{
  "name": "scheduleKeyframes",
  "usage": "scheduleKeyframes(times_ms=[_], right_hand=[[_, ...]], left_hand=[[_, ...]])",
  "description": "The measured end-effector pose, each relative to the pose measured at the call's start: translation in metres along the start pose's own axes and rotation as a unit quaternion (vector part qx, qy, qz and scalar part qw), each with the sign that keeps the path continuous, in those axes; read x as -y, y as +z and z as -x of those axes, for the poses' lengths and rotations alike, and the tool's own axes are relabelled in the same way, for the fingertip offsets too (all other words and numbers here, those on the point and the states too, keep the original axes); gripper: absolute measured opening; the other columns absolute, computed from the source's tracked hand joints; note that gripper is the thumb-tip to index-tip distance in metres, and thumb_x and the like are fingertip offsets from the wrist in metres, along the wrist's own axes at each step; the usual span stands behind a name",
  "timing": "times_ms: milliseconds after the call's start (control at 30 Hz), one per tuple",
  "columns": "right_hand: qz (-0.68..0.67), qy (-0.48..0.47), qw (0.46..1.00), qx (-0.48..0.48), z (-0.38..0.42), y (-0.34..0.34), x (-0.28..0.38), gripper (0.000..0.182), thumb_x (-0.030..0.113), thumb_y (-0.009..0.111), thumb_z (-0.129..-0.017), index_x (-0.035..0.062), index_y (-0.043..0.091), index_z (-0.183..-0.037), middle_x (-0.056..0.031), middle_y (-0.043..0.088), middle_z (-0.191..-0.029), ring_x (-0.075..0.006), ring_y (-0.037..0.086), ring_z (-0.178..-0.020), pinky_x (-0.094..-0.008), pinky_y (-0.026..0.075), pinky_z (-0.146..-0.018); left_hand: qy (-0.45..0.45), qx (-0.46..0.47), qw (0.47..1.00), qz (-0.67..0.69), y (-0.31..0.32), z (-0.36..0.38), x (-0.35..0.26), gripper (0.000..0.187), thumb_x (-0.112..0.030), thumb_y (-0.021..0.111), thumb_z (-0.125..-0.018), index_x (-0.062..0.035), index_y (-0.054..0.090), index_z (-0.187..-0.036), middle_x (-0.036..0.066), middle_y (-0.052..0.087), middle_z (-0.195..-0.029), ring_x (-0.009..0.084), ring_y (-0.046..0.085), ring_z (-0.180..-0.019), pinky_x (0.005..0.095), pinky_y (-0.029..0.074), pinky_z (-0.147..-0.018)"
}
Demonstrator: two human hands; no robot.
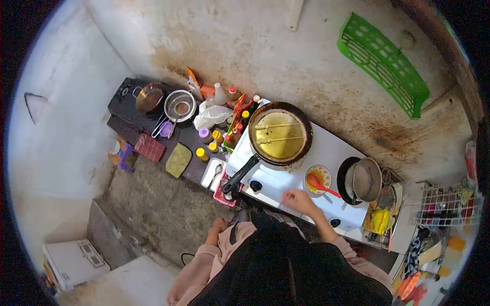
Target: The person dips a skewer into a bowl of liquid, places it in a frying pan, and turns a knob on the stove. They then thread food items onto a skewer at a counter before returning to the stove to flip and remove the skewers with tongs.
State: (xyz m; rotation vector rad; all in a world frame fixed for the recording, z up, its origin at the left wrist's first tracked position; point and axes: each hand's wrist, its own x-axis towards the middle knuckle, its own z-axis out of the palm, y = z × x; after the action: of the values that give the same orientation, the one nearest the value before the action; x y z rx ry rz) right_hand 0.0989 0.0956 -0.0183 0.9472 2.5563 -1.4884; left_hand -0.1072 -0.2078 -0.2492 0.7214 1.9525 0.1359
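My right hand (297, 200) is over the front edge of the white stove (270, 178), near its knobs, fingers curled and blurred; whether it holds anything is unclear. My left hand (220, 223) hangs low beside my body, below the pan's handle, its fingers too small to make out. On the left burner sits a frying pan (306, 115) with yellow oil and two skewers (279, 139) lying in it. A patterned bowl (310, 173) with orange-yellow contents stands right of the pan, a red spoon (332, 192) resting in it.
A metal pot (367, 179) stands at the stove's right. Left of the stove are a white tray (208, 177), a pink basket (223, 198), yellow-lidded jars (202, 154), a strainer (180, 106) and folded cloths (178, 160). A green rack (383, 61) hangs on the wall.
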Motion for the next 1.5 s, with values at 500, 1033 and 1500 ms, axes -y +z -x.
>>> scheduleKeyframes(times_ms=[500,1033,1500], right_hand=[[0.034,0.178,0.974,0.134,0.12,0.151,-0.171,0.019,0.019,0.055,-0.073,0.006,0.06,-0.086,-0.0098,0.059,-0.083,-0.0226,0.056,-0.07,-0.0328,0.045,-0.059],[-0.025,0.314,0.909,-0.274,0.281,0.273,-0.2,0.017,0.018,0.049,-0.081,0.0033,0.048,-0.072,-0.0061,0.041,-0.054,-0.016,0.04,-0.051,-0.031,0.035,-0.043],[-0.322,0.648,0.616,-0.311,0.604,0.53,-0.139,0.017,0.023,0.055,-0.079,0.006,0.055,-0.081,-0.0066,0.051,-0.069,-0.0175,0.049,-0.063,-0.0324,0.041,-0.054]], left_hand=[[0.131,0.133,0.959,-0.215,0.018,-0.072,0.056,0.039,-0.035,0.043,-0.079,-0.0014,0.061,-0.089,0.022,0.057,-0.098,0.0383,0.054,-0.092,0.0441,0.043,-0.078],[0.338,0.119,0.776,-0.519,0.044,-0.071,-0.05,0.029,-0.024,0.044,-0.077,-0.0051,0.064,-0.087,0.018,0.06,-0.093,0.0342,0.058,-0.088,0.0417,0.047,-0.072],[0.588,0.26,0.451,-0.62,0.261,-0.018,-0.2,0.024,-0.026,0.044,-0.084,-0.0133,0.056,-0.101,0.009,0.058,-0.099,0.0248,0.056,-0.091,0.0383,0.047,-0.073]])
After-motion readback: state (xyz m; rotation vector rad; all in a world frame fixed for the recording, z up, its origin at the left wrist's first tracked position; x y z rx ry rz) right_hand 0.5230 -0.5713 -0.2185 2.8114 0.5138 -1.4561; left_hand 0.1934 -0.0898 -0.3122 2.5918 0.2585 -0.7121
